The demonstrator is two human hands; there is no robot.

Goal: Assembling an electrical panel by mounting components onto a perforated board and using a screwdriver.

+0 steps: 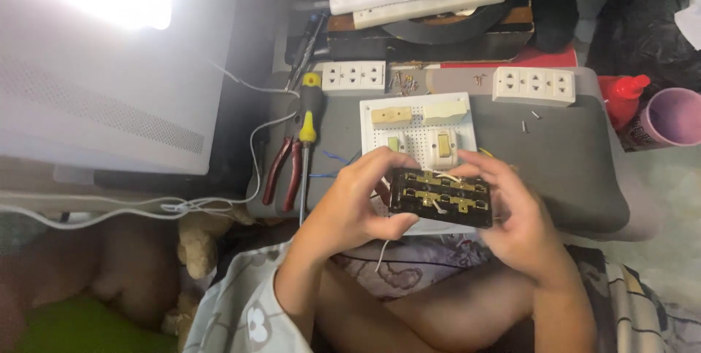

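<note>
Hands: left hand (355, 203) and right hand (513, 216) both grip one black socket block (440, 197), brass contacts up, over white pegboard (417, 134). Beyond pegboard: two white socket strips (353, 75) (534, 85). Left of pegboard: one screwdriver (309, 116), one red pliers (282, 170).

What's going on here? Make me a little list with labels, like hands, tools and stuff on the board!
left hand: grips the dark socket block at its left end
right hand: holds its right end
block: brass strips and white wires face up
board: white, perforated, with two switches
tools: red-handled pliers, yellow-and-black screwdriver
behind: two white outlet strips
</note>
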